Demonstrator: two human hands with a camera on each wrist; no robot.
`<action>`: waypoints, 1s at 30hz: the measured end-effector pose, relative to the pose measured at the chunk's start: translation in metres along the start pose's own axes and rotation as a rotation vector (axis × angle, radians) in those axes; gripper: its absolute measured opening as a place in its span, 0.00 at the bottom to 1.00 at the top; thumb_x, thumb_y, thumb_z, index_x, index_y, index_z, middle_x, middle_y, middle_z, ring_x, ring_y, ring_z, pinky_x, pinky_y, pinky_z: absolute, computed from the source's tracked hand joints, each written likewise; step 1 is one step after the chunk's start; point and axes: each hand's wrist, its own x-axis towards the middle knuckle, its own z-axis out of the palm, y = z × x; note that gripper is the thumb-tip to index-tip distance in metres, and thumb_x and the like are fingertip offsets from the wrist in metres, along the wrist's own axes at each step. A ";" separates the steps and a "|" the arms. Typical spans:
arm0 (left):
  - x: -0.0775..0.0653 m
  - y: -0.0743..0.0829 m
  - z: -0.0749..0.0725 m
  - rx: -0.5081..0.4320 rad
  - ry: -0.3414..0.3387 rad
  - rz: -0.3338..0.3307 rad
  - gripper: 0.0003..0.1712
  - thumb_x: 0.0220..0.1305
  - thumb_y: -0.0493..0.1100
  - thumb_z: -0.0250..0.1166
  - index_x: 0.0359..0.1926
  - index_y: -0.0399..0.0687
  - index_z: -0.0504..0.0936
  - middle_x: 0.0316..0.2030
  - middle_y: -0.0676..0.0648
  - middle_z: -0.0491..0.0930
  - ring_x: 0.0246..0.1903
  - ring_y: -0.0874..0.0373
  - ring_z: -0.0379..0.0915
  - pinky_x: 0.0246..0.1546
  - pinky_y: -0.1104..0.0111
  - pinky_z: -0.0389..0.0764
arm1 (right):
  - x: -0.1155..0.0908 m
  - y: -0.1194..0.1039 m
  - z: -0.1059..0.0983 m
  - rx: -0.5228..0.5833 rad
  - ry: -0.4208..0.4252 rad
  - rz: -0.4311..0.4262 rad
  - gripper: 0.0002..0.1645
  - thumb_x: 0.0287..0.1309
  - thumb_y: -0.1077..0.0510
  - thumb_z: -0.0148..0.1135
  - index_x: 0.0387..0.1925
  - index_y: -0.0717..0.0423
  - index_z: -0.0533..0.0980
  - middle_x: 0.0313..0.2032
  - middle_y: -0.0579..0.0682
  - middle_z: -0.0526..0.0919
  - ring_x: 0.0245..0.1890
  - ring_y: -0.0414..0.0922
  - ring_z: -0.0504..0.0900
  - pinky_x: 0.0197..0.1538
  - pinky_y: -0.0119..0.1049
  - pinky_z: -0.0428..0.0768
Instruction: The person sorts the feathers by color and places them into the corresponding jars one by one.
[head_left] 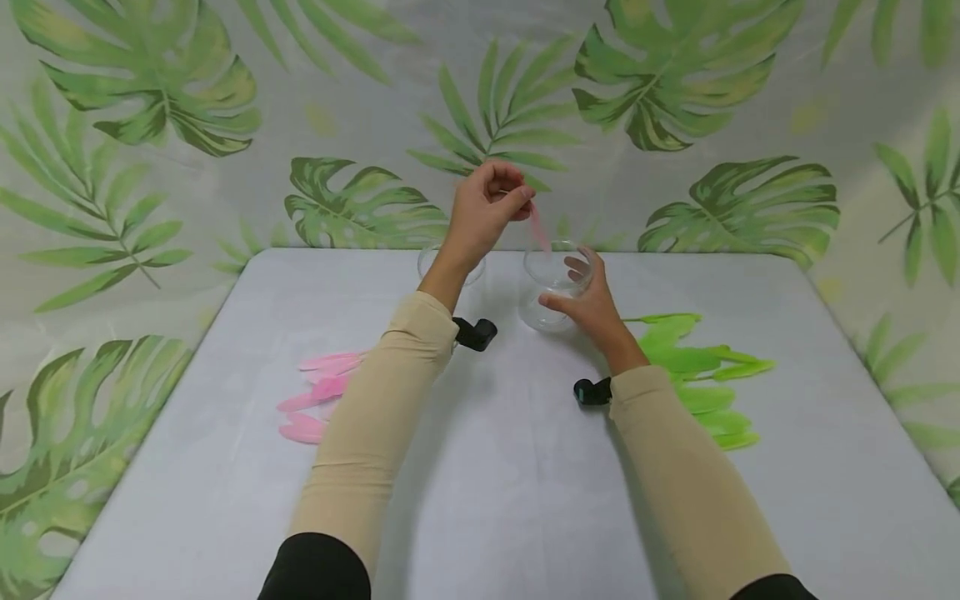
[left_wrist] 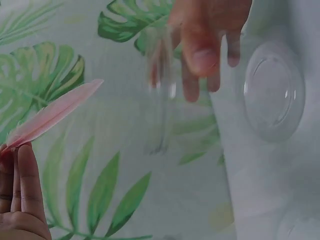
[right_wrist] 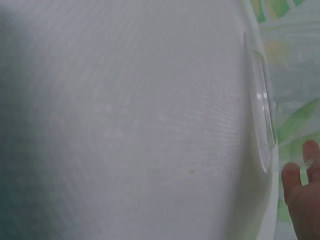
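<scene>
Left hand: the left hand [head_left: 486,204] pinches one pink feather [head_left: 538,229] by its end, thumb and fingertips together on it.
Feather: it slants down toward the mouth of the glass jar [head_left: 543,318]; in the head view its tip overlaps the rim, but the left wrist view shows the tip apart from the glass.
Right hand: the right hand [head_left: 592,304] grips the jar from the side, thumb in front, fingers behind the glass.
Jar: it is near the far edge of the table [head_left: 517,500]; whether it stands quite upright or leans a little, I cannot tell.
Second jar: the second jar [head_left: 429,265] is partly hidden behind the left wrist.
Pink pile: pink feathers [head_left: 302,429] lie beyond the left sleeve [head_left: 360,467], which covers part of them.
Green pile: green feathers [head_left: 708,400] lie beside the right sleeve [head_left: 690,467].
Miss risk: the tip could catch on the rim and bend, or slip outside, if the left hand lowers off-centre; clear glass makes the edge hard to judge.
Drift risk: so light a feather could float aside if let go too high.
Slip risk: smooth glass could turn or tip if the right hand's hold loosens.
Knock risk: the left forearm, close by the second jar, could nudge it on a careless return.
</scene>
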 end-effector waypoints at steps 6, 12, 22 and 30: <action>0.000 -0.023 0.023 -0.020 -0.027 -0.036 0.14 0.67 0.34 0.63 0.50 0.29 0.75 0.34 0.50 0.80 0.32 0.65 0.82 0.44 0.66 0.86 | -0.006 -0.012 -0.005 0.014 0.006 0.036 0.64 0.51 0.60 0.74 0.76 0.45 0.39 0.76 0.59 0.54 0.77 0.57 0.53 0.77 0.57 0.54; -0.006 -0.041 0.028 -0.017 -0.021 -0.101 0.14 0.67 0.33 0.63 0.51 0.29 0.75 0.33 0.50 0.80 0.32 0.63 0.82 0.43 0.66 0.86 | -0.016 -0.031 0.000 0.027 -0.021 0.058 0.63 0.53 0.60 0.73 0.77 0.49 0.39 0.76 0.59 0.55 0.77 0.56 0.52 0.78 0.54 0.55; -0.013 -0.056 0.031 -0.054 -0.048 -0.132 0.12 0.65 0.31 0.64 0.48 0.29 0.77 0.32 0.50 0.80 0.31 0.63 0.82 0.41 0.67 0.87 | -0.014 -0.028 0.004 0.034 -0.027 0.027 0.62 0.53 0.61 0.72 0.76 0.51 0.40 0.75 0.61 0.55 0.77 0.58 0.52 0.77 0.54 0.56; -0.018 -0.060 0.032 -0.033 -0.058 -0.136 0.12 0.66 0.33 0.64 0.49 0.30 0.77 0.34 0.47 0.81 0.32 0.63 0.82 0.42 0.67 0.86 | -0.014 -0.027 0.003 0.044 -0.038 0.014 0.61 0.53 0.61 0.72 0.76 0.51 0.40 0.75 0.60 0.56 0.76 0.59 0.53 0.76 0.54 0.57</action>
